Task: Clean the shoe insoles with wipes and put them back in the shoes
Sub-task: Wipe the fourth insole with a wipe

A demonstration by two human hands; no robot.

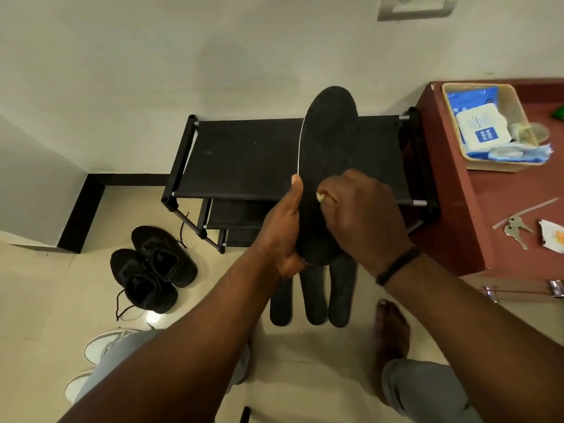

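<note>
The black insole (331, 154) stands upright at the frame's centre, the left hand (285, 236) curled round its heel, right hand (363, 215) fingers pinching a wadded wipe (320, 196) against it.

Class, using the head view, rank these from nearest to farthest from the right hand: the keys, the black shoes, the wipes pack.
Measured from the right hand:
1. Keys, right, on the red table.
2. Wipes pack, upper right, in the basket.
3. Black shoes, far left, on the floor.

black insole (331, 141) upright, wipe (320, 196) against it
</note>
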